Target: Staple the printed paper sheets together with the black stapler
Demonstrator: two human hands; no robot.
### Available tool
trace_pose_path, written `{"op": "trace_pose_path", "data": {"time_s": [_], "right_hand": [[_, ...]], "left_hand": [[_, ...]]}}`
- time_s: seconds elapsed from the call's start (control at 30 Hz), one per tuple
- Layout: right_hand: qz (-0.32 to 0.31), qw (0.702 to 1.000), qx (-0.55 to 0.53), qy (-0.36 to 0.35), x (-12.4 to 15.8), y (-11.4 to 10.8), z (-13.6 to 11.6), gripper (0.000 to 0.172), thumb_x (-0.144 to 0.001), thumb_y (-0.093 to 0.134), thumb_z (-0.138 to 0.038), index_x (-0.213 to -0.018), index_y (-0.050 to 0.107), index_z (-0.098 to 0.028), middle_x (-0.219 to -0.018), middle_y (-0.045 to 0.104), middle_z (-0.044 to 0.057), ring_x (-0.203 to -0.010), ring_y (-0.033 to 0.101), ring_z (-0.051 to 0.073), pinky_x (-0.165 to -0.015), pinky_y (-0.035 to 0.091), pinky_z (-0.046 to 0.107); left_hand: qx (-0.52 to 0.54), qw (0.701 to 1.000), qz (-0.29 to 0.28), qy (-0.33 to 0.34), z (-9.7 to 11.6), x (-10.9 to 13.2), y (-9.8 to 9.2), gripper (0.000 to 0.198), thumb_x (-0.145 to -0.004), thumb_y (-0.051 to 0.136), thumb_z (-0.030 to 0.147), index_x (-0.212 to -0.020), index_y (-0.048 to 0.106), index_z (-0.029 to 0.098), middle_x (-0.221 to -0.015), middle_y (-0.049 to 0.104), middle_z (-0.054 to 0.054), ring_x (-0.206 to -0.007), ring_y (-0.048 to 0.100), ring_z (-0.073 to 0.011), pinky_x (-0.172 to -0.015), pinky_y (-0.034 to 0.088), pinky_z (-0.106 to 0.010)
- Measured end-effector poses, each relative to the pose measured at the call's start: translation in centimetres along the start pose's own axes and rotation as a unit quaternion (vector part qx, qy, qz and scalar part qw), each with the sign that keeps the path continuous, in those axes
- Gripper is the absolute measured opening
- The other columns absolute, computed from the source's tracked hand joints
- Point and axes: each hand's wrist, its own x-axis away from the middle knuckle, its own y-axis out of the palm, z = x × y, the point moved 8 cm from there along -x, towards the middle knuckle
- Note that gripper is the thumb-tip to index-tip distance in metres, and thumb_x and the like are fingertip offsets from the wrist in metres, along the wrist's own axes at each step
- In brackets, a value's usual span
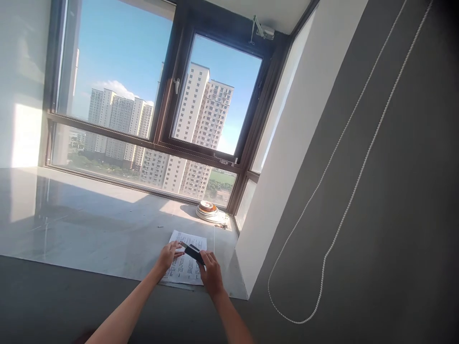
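Over printed sheets (184,274) on the wide windowsill, I see a black stapler (194,253) held up at a slant. Its near end is wrapped by the fingers of my right hand (211,271). At the far end, where a narrow greyish part sticks out, my left hand (169,254) has thumb and fingertips closed on it, other fingers partly stretched below. Whether a small piece sits between those fingertips is too small to tell. The sheets lie flat under both hands, close to the sill's front edge.
A stack of round plates or lids (207,211) stands in the sill's back right corner, with small dark bits (223,226) beside it. The window frame (154,143) rises behind. A white beaded blind chain (324,258) hangs at right before the grey wall (401,200).
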Motion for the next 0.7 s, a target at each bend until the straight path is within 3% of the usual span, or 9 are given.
{"op": "trace_pose_path", "data": {"time_s": [0.1, 0.27, 0.57, 0.7], "right_hand": [[0.017, 0.993, 0.08, -0.088, 0.1, 0.0, -1.8, 0.05, -0.097, 0.053, -0.005, -0.144, 0.062, -0.022, -0.13, 0.072, 0.011, -0.123, 0.063, 0.028, -0.102, 0.056, 0.045], [0.009, 0.98, 0.115, -0.164, 0.7, 1.0, -2.5, 0.049, -0.098, 0.06, -0.007, -0.143, 0.065, -0.024, -0.131, 0.073, 0.008, -0.115, 0.063, 0.028, -0.098, 0.058, 0.044], [0.01, 0.977, 0.125, -0.173, 0.8, 1.5, -2.3, 0.048, -0.095, 0.066, -0.005, -0.138, 0.071, -0.025, -0.127, 0.076, 0.006, -0.112, 0.063, 0.028, -0.096, 0.059, 0.042], [-0.025, 0.991, 0.076, -0.109, 0.2, 1.1, -1.9, 0.051, -0.094, 0.059, -0.002, -0.137, 0.071, -0.027, -0.127, 0.075, 0.006, -0.114, 0.063, 0.028, -0.1, 0.057, 0.045]], "left_hand": [[0.072, 0.995, -0.027, -0.061, -0.3, 0.5, 0.6, 0.041, -0.099, 0.056, 0.051, -0.11, 0.063, 0.012, -0.108, 0.078, -0.021, -0.083, 0.08, -0.027, -0.083, 0.066, -0.041], [0.052, 0.996, -0.04, -0.057, 0.1, 0.7, 1.1, 0.04, -0.089, 0.069, 0.052, -0.097, 0.066, 0.012, -0.098, 0.079, -0.018, -0.08, 0.079, -0.028, -0.079, 0.065, -0.039], [0.022, 0.991, -0.131, -0.002, -0.5, 0.5, 2.9, 0.057, -0.067, 0.079, 0.067, -0.088, 0.069, 0.015, -0.08, 0.072, -0.006, -0.069, 0.073, -0.0235, -0.072, 0.062, -0.038], [-0.034, 0.992, -0.119, 0.036, -0.4, 0.3, 2.7, 0.055, -0.071, 0.072, 0.068, -0.093, 0.07, 0.017, -0.08, 0.071, -0.005, -0.073, 0.071, -0.0239, -0.066, 0.061, -0.036]]}}
